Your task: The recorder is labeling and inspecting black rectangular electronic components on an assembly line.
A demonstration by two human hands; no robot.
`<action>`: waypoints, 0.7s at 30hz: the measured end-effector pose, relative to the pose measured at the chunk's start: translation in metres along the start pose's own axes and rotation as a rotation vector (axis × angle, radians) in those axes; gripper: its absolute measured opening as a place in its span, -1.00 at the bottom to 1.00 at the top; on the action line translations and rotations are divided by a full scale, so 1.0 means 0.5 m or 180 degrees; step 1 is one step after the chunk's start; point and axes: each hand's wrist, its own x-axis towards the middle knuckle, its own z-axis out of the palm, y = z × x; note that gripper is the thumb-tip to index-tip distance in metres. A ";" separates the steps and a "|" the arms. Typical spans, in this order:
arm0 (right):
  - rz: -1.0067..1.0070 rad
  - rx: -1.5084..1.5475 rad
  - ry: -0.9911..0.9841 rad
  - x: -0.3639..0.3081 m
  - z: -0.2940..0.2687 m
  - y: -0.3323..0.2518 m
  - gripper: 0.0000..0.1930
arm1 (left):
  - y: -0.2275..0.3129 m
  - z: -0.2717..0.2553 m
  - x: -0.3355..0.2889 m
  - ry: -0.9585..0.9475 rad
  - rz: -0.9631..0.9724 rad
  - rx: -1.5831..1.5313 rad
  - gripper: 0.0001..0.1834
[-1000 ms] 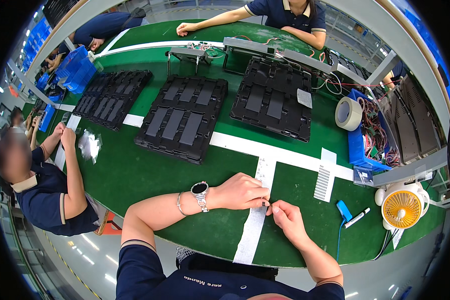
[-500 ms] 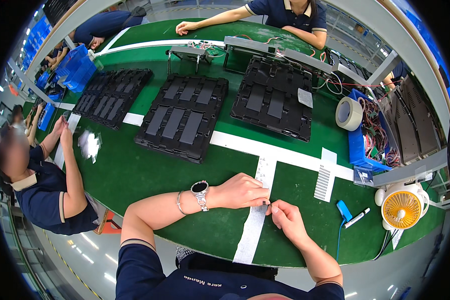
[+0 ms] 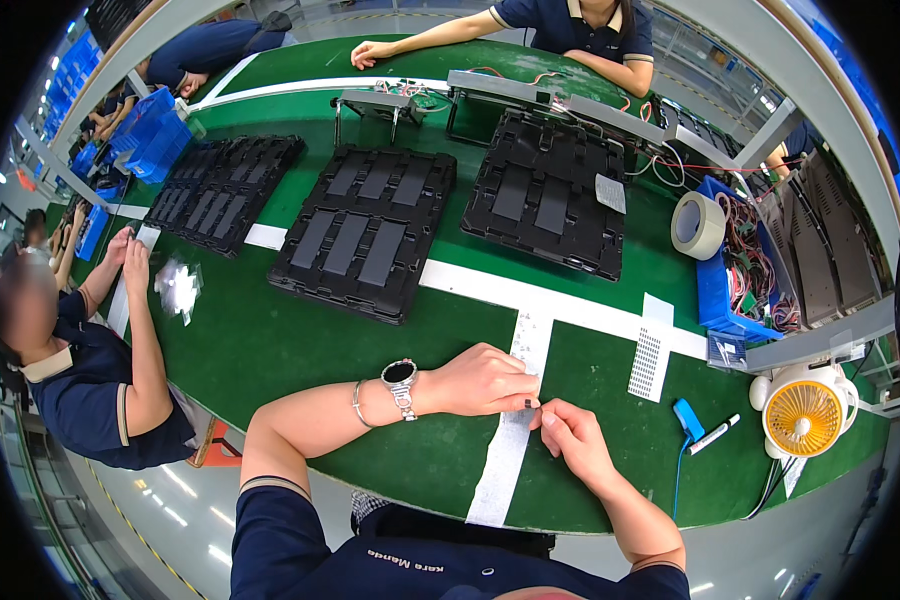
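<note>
Over a white strip (image 3: 502, 470) on the green table, my two hands meet with closed fingers. My left hand (image 3: 485, 380), below a metal watch (image 3: 399, 376) and a bracelet, pinches a small dark piece (image 3: 530, 404) at its fingertips. That piece is too small to name. Close on its right side, my right hand (image 3: 577, 437) has its thumb and forefinger together; whatever they hold is hidden. To the right lie a sheet of small dark labels (image 3: 645, 362), a blue tool with a cord (image 3: 687, 420) and a white marker (image 3: 715, 435).
Black trays with flat dark parts (image 3: 350, 235) stand beyond my hands. At right are a tape roll (image 3: 698, 226), a blue bin of wires (image 3: 715, 295) and a small fan (image 3: 803, 420). A co-worker (image 3: 100, 370) sits at left; another person (image 3: 595, 40) leans on the far side.
My hands stay almost in place, still together at the small dark piece, with only slight finger movement. The co-worker at left has shifted their hands a little.
</note>
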 end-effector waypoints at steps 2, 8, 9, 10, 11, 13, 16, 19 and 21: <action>-0.0003 -0.0019 0.0000 0.000 0.000 0.000 -0.70 | 0.000 0.000 0.000 -0.0024 -0.0016 0.0017 -0.78; -0.0001 -0.0100 0.0012 0.000 -0.001 0.005 -0.70 | 0.000 0.000 0.000 -0.0058 -0.0043 -0.0002 -0.81; 0.0000 -0.0102 0.0007 0.000 -0.001 0.004 -0.70 | 0.001 -0.001 0.000 -0.0054 -0.0044 -0.0018 -0.82; 0.0001 -0.0105 0.0003 0.000 -0.001 0.003 -0.69 | 0.002 -0.001 0.000 -0.0066 -0.0055 -0.0017 -0.83; 0.0002 -0.0107 -0.0002 0.000 -0.001 0.003 -0.69 | 0.002 -0.002 0.000 -0.0078 -0.0065 -0.0016 -0.84; -0.0054 -0.0082 0.0026 0.001 -0.002 0.013 -0.71 | 0.002 -0.002 0.001 -0.0084 -0.0066 -0.0017 -0.84; -0.0082 -0.0059 0.0029 0.002 -0.002 0.013 -0.72 | 0.001 -0.001 0.000 -0.0074 -0.0066 -0.0009 -0.84; -0.0066 -0.0064 0.0028 0.001 -0.002 0.011 -0.72 | 0.002 -0.001 0.001 -0.0073 -0.0078 0.0001 -0.83; -0.0068 -0.0068 0.0028 0.001 -0.002 0.010 -0.71 | 0.003 -0.001 0.002 -0.0070 -0.0092 -0.0007 -0.82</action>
